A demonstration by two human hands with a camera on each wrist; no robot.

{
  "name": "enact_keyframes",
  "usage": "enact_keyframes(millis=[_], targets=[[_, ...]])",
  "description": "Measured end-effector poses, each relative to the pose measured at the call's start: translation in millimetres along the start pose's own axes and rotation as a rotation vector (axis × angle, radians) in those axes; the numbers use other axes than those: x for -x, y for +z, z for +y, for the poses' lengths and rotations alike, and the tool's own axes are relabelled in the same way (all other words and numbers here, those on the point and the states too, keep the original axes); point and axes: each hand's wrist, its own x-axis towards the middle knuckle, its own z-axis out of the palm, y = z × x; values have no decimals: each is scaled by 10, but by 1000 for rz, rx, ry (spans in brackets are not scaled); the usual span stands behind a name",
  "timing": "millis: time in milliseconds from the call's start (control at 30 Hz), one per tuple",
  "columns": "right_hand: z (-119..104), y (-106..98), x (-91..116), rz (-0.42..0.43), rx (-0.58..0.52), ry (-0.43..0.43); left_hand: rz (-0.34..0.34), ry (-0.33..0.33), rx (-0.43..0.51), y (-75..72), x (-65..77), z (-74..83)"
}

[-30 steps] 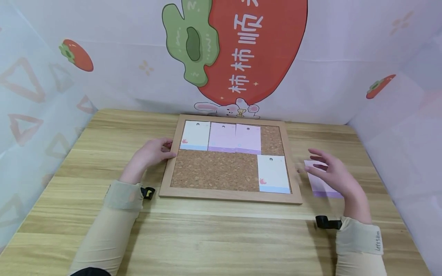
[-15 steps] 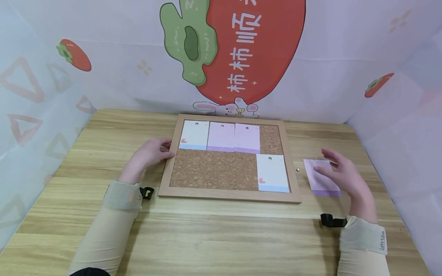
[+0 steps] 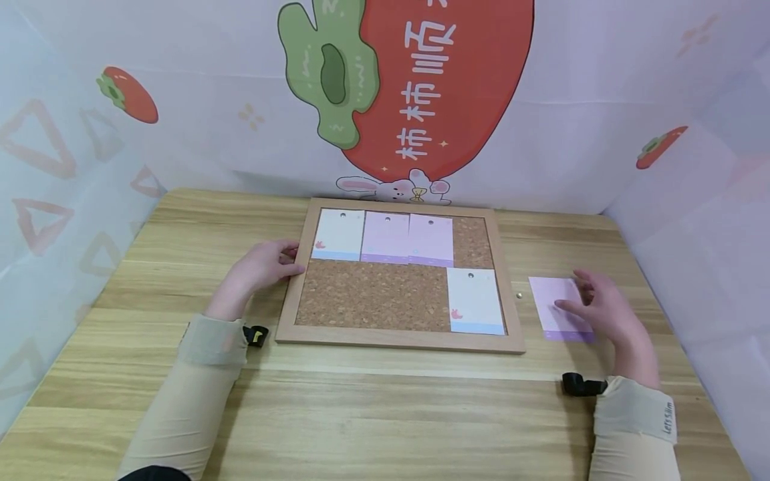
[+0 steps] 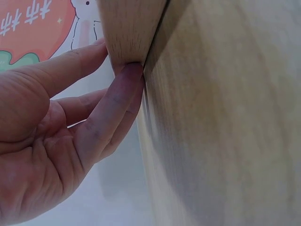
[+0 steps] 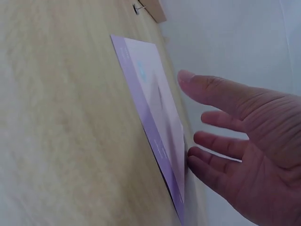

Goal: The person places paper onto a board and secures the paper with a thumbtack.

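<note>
In the head view a cork board (image 3: 373,294) with a wooden frame lies on the table. My left hand (image 3: 260,268) holds the left side of its frame. In the left wrist view the thumb lies at the frame's (image 4: 129,35) upper edge, and fingertips press low on its side. Right of the board, a pink paper card (image 3: 550,304) with a purple bottom strip lies flat. My right hand (image 3: 610,310) is over the card's right part, fingers loosely bent, nothing in its grasp. In the right wrist view the fingertips are close to the card's (image 5: 162,113) edge; contact is unclear.
A small metal push pin (image 3: 519,295) lies between board and loose card. Pinned along the board's top are a white card (image 3: 338,235) and two pink cards (image 3: 386,238); another white card (image 3: 475,300) is at lower right. A printed cloth (image 3: 228,127) stands behind.
My right hand has moved right, away from the board, across the loose pink card, and its fingers have drawn in a little. The left hand stays at the frame.
</note>
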Motion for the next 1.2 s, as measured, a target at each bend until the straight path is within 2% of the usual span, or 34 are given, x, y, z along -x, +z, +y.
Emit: enact_keyframes(millis=[300, 533, 967, 1200], targets=[[28, 8, 21, -21, 113, 55, 3, 8, -6, 13, -17, 0], [8, 25, 15, -48, 119, 62, 7, 8, -3, 14, -15, -12], [-31, 45, -18, -18, 151, 56, 8, 8, -1, 2, 0, 1], [-86, 40, -18, -11, 113, 88, 10, 6, -9, 6, -4, -3]])
